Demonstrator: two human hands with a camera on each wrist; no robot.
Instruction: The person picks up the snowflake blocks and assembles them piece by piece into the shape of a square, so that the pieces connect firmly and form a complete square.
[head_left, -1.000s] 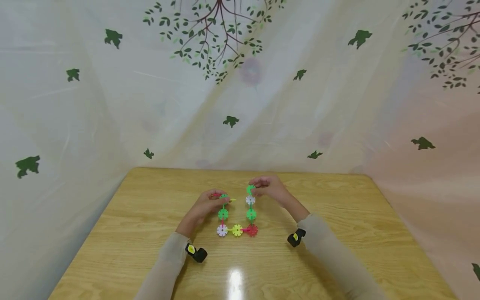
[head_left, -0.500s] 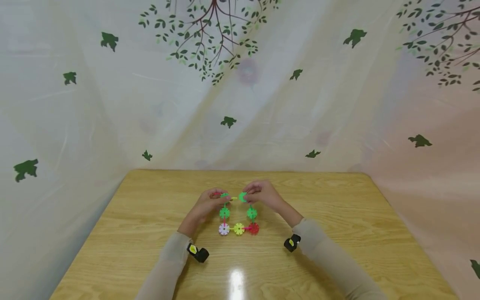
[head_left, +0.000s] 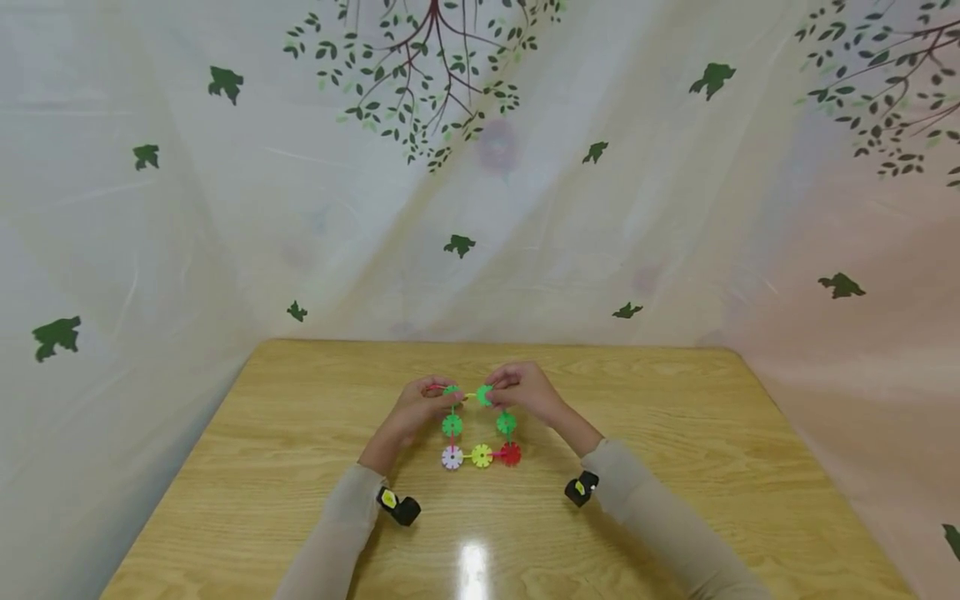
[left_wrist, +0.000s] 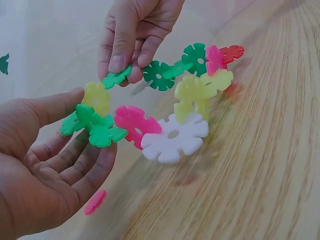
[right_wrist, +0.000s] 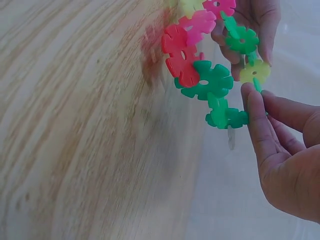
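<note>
Several toothed plastic snowflake discs are joined into a squarish loop held between the two hands. The loop's near side has a white disc (head_left: 452, 457), a yellow disc (head_left: 482, 456) and a red disc (head_left: 510, 453). My left hand (head_left: 414, 406) pinches green discs (left_wrist: 106, 132) at the far left corner, thumb on top and fingers beneath. With thumb and fingertips, my right hand (head_left: 528, 390) grips a green disc (left_wrist: 117, 76) at the far right. An upright yellow disc (left_wrist: 96, 98) sits between the two hands, its edge close to the right hand's disc.
A pink disc (left_wrist: 95, 202) shows below the left fingers in the left wrist view. Under the hands is a wooden table (head_left: 645, 533); a pale cloth (head_left: 360, 250) with leaf prints hangs behind it. Both wrists wear small black cameras (head_left: 581, 488).
My right hand has come left and slightly nearer, bringing its green disc from apart to right beside the yellow one. The left hand keeps its hold, almost still.
</note>
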